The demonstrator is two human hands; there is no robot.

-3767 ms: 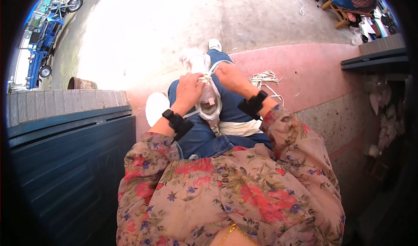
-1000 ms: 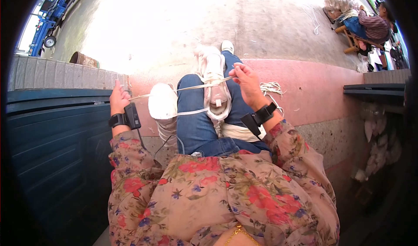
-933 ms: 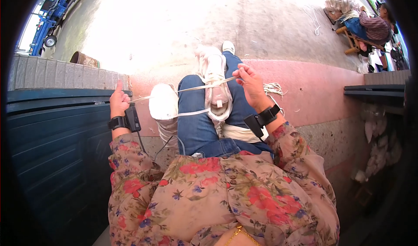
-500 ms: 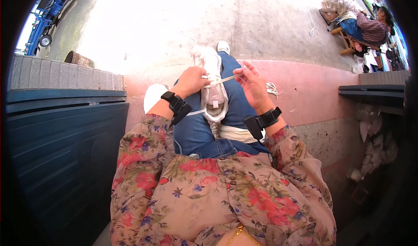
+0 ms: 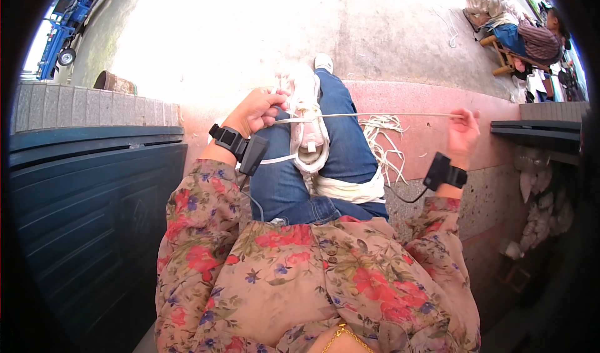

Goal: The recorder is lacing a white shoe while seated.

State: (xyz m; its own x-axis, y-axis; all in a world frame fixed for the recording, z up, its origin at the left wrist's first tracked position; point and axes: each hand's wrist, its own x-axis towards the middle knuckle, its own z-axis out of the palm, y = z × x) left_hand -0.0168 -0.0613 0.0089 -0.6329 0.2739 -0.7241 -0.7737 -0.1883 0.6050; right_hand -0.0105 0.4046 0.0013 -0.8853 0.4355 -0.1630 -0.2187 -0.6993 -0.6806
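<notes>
While the right hand [image 5: 463,130] stands well out to the side, pinching a taut white lace [image 5: 390,114], we note the pale shoe [image 5: 310,137] lying toe-away on blue jeans [image 5: 345,139]. Left hand [image 5: 255,110] bends inward beside the shoe, fingers curled; we cannot tell what they grip.

Upper left, a blue vehicle [image 5: 55,40] stands beyond a brown bucket [image 5: 117,84].

Blouse [image 5: 269,272]: tan, thin, printed with red blooms, small blue flowers, olive leaves
Sleeves [image 5: 197,228]: same print, loose, long
Buttons [image 5: 332,252]: round, brown, down the front
Necklace [image 5: 342,333]: gold-coloured chain
Hands [image 5: 255,111]: bare
Straps [image 5: 227,139]: black, one per wrist
Boxes [image 5: 254,155]: black, angular
Cables [image 5: 410,201]: thin, one at each forearm
Jeans [image 5: 342,147]: blue denim
Shoe [image 5: 323,62]: white, rounded toe
</notes>
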